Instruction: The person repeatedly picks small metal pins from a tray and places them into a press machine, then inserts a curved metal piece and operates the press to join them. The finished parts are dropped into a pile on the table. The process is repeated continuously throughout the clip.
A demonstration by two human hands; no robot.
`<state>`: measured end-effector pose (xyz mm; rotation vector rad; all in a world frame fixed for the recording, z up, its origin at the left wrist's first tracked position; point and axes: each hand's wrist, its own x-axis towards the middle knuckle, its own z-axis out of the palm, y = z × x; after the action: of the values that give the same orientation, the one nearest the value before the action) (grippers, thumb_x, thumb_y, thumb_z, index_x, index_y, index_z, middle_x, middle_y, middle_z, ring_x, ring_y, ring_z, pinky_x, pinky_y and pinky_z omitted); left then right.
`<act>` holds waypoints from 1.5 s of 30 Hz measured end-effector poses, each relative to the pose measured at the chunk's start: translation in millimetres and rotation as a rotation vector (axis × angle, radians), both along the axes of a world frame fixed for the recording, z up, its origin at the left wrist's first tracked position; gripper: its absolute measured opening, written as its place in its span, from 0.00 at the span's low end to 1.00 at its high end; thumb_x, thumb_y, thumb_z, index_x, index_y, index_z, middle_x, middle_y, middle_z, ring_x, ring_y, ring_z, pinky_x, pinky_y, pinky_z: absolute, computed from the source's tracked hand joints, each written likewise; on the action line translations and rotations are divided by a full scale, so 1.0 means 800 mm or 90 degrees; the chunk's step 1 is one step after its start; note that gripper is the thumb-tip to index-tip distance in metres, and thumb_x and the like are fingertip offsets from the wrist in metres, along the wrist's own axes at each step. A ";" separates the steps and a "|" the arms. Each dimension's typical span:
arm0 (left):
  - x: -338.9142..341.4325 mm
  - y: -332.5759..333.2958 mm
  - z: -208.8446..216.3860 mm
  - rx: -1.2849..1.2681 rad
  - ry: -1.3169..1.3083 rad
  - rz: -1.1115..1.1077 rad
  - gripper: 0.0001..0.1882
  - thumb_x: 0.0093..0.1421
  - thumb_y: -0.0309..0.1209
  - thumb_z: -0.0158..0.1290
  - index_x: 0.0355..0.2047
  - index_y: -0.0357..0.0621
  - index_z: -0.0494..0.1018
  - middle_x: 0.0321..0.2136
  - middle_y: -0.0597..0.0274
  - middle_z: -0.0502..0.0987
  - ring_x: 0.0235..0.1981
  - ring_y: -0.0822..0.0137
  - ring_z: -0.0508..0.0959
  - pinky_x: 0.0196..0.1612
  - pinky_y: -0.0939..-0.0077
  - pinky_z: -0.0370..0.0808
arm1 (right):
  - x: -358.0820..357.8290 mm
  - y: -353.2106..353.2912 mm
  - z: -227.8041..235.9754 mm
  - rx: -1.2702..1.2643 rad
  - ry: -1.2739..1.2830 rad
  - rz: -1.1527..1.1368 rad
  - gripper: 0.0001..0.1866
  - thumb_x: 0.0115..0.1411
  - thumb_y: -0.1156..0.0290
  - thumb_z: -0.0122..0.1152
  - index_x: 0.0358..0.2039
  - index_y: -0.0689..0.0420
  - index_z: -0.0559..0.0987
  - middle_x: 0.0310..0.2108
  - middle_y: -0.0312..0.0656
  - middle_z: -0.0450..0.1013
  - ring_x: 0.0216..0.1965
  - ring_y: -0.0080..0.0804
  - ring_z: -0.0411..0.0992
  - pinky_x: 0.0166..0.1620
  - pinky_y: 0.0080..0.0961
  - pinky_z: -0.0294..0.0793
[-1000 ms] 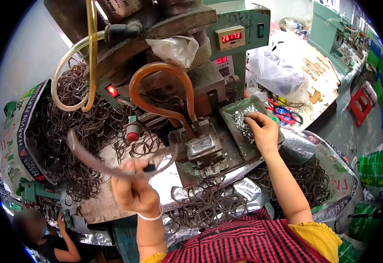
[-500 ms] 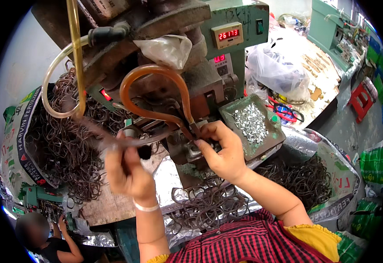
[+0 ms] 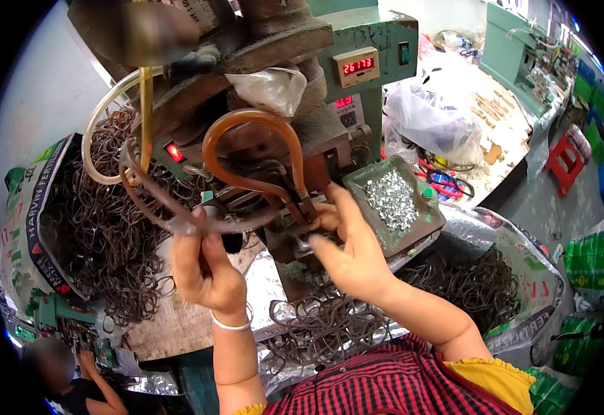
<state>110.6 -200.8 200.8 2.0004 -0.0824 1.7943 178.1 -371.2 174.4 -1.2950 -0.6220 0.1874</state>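
Your left hand (image 3: 208, 275) is pinching a brown-grey, flexible, curved band (image 3: 179, 224) between thumb and fingertips, so that grip is closed around it. Your right hand (image 3: 351, 261) is bent over the dark metal work block (image 3: 286, 242) of the press, thumb and fingers curled in; the fingertips are blurred and partly hidden, so I cannot tell whether they grasp anything. The relation to watch is the band's line: its long axis runs roughly left to right across your front, curling up and away to the far left, while its right part leads from your left fingertips toward the work block. Your right hand is the nearer one to that block, and the band's right end points toward it; whether they touch is unclear. Just beyond, an orange-brown tube loop (image 3: 210, 149) hangs in front of the green and dark-metal press (image 3: 393, 50). Right of your right hand sits a square green metal tray (image 3: 426, 217) bearing small silver bits (image 3: 392, 199). A heap of brown curved bands (image 3: 101, 221) lies to the left, with a smaller tangle of bands (image 3: 326, 325) near you. At the near left, a co-worker (image 3: 98, 387) sits apart.
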 end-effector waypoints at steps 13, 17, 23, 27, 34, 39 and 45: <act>0.002 -0.046 -0.052 0.249 0.178 -0.123 0.24 0.41 0.14 0.54 0.42 0.39 0.79 0.28 0.57 0.76 0.22 0.62 0.75 0.23 0.72 0.72 | 0.059 -0.130 -0.113 -0.619 -0.363 -0.431 0.15 0.47 0.68 0.70 0.36 0.57 0.78 0.34 0.42 0.71 0.43 0.44 0.68 0.42 0.39 0.68; -0.001 -0.048 -0.048 0.285 0.189 -0.117 0.20 0.44 0.13 0.55 0.40 0.39 0.79 0.28 0.56 0.77 0.22 0.61 0.75 0.24 0.72 0.72 | 0.092 -0.105 -0.124 -0.498 -0.428 -0.441 0.09 0.47 0.72 0.68 0.25 0.56 0.75 0.27 0.42 0.71 0.35 0.45 0.70 0.37 0.41 0.70; -0.004 -0.049 -0.056 0.283 0.187 -0.104 0.16 0.49 0.12 0.55 0.38 0.38 0.78 0.28 0.52 0.78 0.22 0.61 0.75 0.23 0.74 0.71 | 0.128 -0.101 -0.092 -0.415 -0.386 -0.457 0.06 0.48 0.72 0.66 0.26 0.55 0.77 0.28 0.41 0.74 0.36 0.44 0.72 0.38 0.40 0.70; -0.003 -0.051 -0.055 0.257 0.193 -0.131 0.19 0.41 0.14 0.57 0.36 0.39 0.78 0.30 0.58 0.76 0.24 0.61 0.74 0.24 0.71 0.72 | 0.126 -0.095 -0.116 -0.480 -0.365 -0.448 0.06 0.48 0.69 0.65 0.27 0.52 0.77 0.29 0.37 0.74 0.37 0.41 0.73 0.35 0.40 0.70; -0.014 -0.062 -0.047 0.209 0.256 -0.115 0.16 0.48 0.12 0.55 0.38 0.37 0.77 0.34 0.50 0.80 0.27 0.59 0.77 0.30 0.72 0.74 | 0.166 -0.009 -0.121 -0.618 -0.531 -0.415 0.06 0.46 0.69 0.64 0.27 0.54 0.79 0.33 0.41 0.72 0.41 0.41 0.71 0.37 0.39 0.71; -0.121 -0.001 -0.107 0.193 0.373 0.074 0.15 0.52 0.14 0.55 0.41 0.37 0.77 0.39 0.50 0.81 0.29 0.54 0.76 0.35 0.66 0.74 | 0.151 -0.059 -0.131 -0.705 -0.415 -0.396 0.06 0.49 0.76 0.58 0.29 0.58 0.79 0.35 0.49 0.74 0.41 0.49 0.73 0.40 0.44 0.74; -0.191 0.158 -0.127 -0.199 0.304 0.392 0.07 0.61 0.22 0.52 0.39 0.34 0.77 0.35 0.54 0.79 0.36 0.60 0.78 0.41 0.70 0.73 | 0.132 -0.139 -0.169 0.101 0.147 -0.380 0.07 0.65 0.71 0.57 0.42 0.58 0.76 0.34 0.32 0.74 0.35 0.18 0.70 0.42 0.18 0.69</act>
<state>-41.9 -74.4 99.3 2.2919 0.9893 1.4465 284.0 -482.6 38.8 -1.2298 -0.0369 -0.1990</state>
